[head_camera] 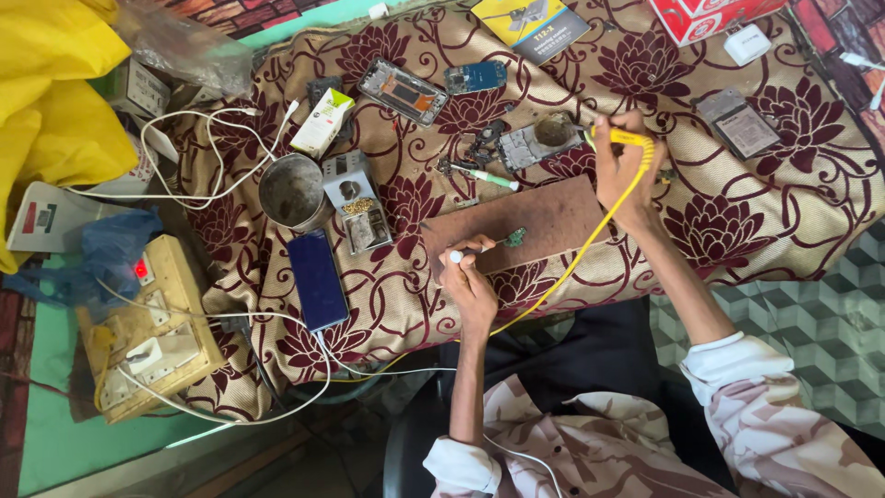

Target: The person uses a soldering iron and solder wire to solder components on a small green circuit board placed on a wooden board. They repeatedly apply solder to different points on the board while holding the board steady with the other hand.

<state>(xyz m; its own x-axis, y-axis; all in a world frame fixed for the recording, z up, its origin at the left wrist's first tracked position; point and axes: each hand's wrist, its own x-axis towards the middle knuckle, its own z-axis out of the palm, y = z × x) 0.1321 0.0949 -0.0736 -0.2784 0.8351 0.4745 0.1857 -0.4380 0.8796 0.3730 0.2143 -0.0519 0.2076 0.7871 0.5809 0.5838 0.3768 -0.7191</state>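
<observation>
Left hand (468,277) is closed around a thin tool, pinning a small green board (514,238) on the brown mat (544,217). Right hand (619,159) is gripping the yellow iron (616,136), tip over a round tin (554,129), probably flux. Keep the board pinned flat, and the yellow cord (590,240) off it.

Single head view, steeply downward, fairly near, over patterned cloth (737,221)
</observation>
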